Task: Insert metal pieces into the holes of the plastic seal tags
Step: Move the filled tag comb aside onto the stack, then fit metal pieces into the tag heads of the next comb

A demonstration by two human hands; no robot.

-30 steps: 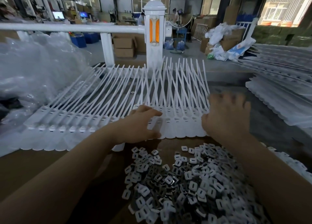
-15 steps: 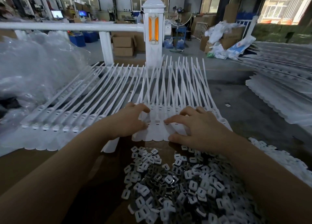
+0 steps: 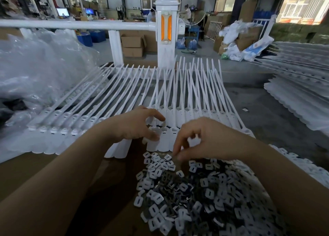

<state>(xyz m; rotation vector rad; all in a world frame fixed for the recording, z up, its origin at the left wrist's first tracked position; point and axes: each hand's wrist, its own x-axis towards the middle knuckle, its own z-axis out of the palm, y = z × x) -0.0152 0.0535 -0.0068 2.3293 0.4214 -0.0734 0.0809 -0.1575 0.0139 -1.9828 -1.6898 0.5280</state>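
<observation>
On the brown desk (image 3: 26, 173), the white plastic seal tags (image 3: 178, 100) lie fanned in a row toward the far edge, their heads near the middle and their tails reaching the white railing post (image 3: 166, 31). The heap of metal pieces (image 3: 195, 200) fills the near right part, leaving bare surface along the near left edge. The left hand (image 3: 131, 127), its grip curled, rests fingertips on the tag heads, while the right hand (image 3: 204, 139) pinches at the heap's far edge; whether it grasps a piece cannot be told.
</observation>
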